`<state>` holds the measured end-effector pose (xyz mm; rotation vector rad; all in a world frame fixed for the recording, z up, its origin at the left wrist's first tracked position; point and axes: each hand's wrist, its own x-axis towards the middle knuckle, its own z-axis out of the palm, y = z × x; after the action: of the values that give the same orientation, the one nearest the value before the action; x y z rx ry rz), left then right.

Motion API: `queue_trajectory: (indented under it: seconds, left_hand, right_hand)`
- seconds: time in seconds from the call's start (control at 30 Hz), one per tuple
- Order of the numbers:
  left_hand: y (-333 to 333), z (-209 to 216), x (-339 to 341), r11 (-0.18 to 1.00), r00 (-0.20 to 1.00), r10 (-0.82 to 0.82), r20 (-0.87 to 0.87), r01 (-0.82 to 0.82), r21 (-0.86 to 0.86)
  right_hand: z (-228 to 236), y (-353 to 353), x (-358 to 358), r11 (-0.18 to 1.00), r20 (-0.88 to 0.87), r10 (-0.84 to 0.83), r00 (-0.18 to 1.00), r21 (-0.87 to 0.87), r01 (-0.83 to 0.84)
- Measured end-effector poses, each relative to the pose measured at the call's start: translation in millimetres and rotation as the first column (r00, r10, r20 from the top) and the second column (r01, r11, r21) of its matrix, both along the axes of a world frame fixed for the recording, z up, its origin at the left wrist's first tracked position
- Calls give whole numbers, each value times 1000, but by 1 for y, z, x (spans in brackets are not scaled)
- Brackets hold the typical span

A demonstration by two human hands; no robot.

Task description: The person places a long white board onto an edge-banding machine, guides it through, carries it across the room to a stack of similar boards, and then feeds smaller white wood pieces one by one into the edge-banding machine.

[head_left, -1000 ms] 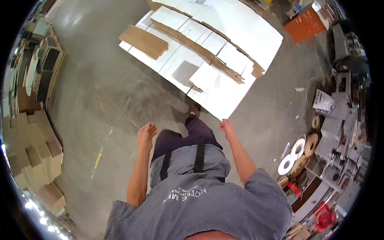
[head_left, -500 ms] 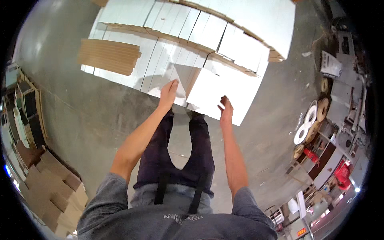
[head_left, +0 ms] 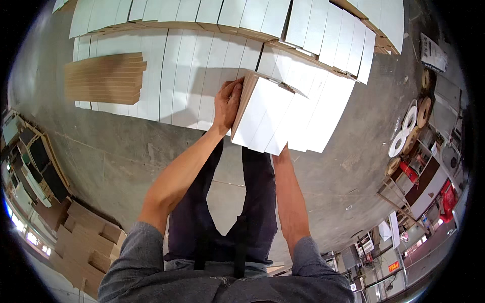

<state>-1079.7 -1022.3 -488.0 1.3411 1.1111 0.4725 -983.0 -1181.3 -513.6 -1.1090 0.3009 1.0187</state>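
Several white panels (head_left: 262,113) with brown edges stand a little proud of the row, slightly fanned and tilted. Against their brown left side is my left hand (head_left: 230,105), its fingers bent and pressed together at the upper edge. My right hand (head_left: 283,153) is at the near edge of the same panels, with its fingers hidden beneath or behind them. More white panels (head_left: 187,76) stand packed side by side to the left, and others (head_left: 323,108) lean on the right.
A stack of brown strips (head_left: 103,78) lies on the white panels at left. Farther rows of white panels (head_left: 242,12) stand behind. Flattened cardboard (head_left: 83,242) is at lower left. Rolls of edging tape (head_left: 403,132) and a white sack (head_left: 433,53) are on the right.
My left hand has come against the brown side of the panels. My right hand has moved down to their near edge, its fingers now hidden. The panels there have fanned apart.
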Motion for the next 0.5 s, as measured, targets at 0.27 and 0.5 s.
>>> queue_trajectory:
  seconds: [0.27,0.5]
  left_hand:
    - [5,23,5,983,996,89,19,-85,-163]
    - [9,9,-11,978,991,93,92,-73,-194]
  right_hand:
    - [22,14,2,1000,-56,-6,998,-26,5]
    - [25,23,0,1000,-84,-19,996,-17,17]
